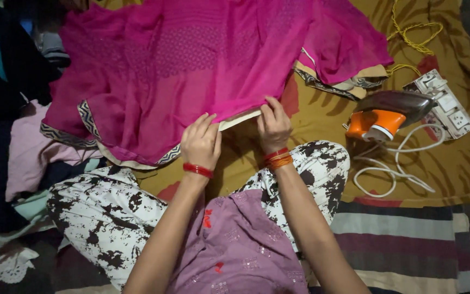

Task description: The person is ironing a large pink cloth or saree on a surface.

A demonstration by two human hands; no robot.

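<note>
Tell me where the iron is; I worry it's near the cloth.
The iron lies right of the right hand, apart from the pink garment, beside the white power strip.

Both your arms reach forward, wrists close together; your left hand (pixel 201 142) and right hand (pixel 273 126) sit side by side, fingers curled in a pinch.

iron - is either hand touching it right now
No, the iron lies apart to the right, while both the left hand and right hand grip the pink garment.
</note>
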